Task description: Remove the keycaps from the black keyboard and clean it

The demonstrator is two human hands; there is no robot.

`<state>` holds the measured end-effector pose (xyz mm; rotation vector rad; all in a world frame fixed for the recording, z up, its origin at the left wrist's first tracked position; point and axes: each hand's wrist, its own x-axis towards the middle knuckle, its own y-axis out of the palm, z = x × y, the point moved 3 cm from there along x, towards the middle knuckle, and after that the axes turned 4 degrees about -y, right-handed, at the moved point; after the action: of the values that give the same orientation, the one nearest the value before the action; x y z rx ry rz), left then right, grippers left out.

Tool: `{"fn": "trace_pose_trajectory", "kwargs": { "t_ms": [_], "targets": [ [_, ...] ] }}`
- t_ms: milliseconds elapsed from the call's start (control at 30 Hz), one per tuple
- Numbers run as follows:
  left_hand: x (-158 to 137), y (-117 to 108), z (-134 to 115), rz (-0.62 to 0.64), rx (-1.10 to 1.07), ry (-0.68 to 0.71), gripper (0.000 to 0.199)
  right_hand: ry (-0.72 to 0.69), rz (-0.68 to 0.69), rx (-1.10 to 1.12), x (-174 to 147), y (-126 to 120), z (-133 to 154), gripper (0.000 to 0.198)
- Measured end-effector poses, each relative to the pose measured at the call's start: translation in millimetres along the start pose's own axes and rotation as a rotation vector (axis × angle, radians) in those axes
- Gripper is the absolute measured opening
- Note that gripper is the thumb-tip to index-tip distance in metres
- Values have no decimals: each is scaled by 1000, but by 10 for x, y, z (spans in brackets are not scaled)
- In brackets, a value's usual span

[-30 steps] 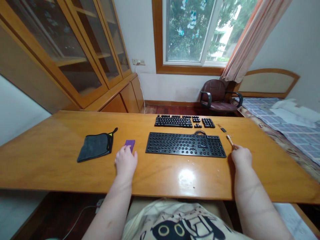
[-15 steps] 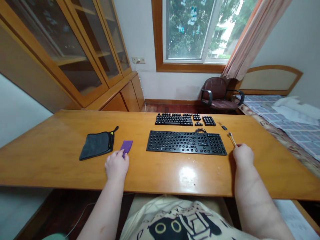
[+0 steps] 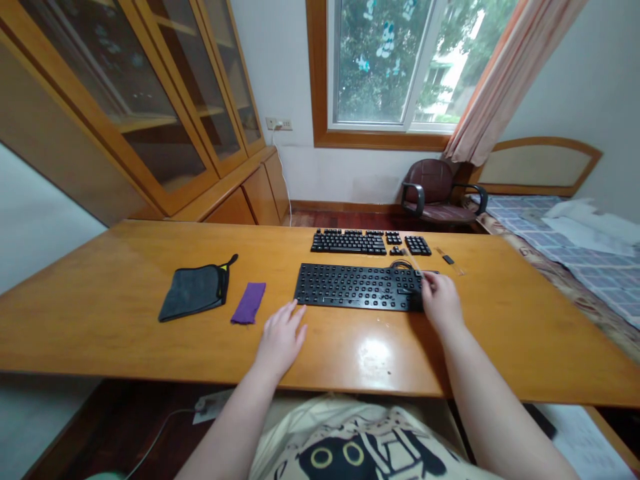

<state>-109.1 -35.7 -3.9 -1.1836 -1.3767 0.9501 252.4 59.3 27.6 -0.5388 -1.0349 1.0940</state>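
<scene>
A black keyboard with its keycaps off (image 3: 350, 287) lies on the desk in front of me. My left hand (image 3: 281, 337) is open, its fingertips at the keyboard's near left corner. Over the keyboard's right end, my right hand (image 3: 441, 300) is closed on a thin, pale-handled small brush (image 3: 414, 261), blurred and pointing up and left. A folded purple cloth (image 3: 249, 303) lies flat to the left of my left hand. The removed black keycaps (image 3: 349, 242) are set out in keyboard order behind the keyboard.
A dark grey zipped pouch (image 3: 194, 291) lies on the left of the wooden desk (image 3: 120, 280). A small black-ended tool (image 3: 448, 260) rests at the back right. The keyboard's coiled cable (image 3: 401, 265) sits behind it. Beyond stand a chair (image 3: 431, 187) and a bed (image 3: 565, 220).
My left hand has let go of the purple cloth and moved right to the keyboard's corner. My right hand has carried the small brush left over the keyboard's right end.
</scene>
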Motion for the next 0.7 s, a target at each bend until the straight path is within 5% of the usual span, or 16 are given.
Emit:
{"fn": "trace_pose_trajectory", "kwargs": {
  "t_ms": [167,300,567,700],
  "targets": [
    [-52,169,-371,56,17,16,58,-392,457,152,-284,522,1217,38],
    [-23,203,-366,114,17,-9,60,-436,537,17,-346,711,1802,43],
    [-24,146,-373,123,-54,9,64,-390,576,-136,-445,827,2302,39],
    [8,158,-378,140,-100,6,56,-535,662,-61,-640,867,2406,36]
  ]
}}
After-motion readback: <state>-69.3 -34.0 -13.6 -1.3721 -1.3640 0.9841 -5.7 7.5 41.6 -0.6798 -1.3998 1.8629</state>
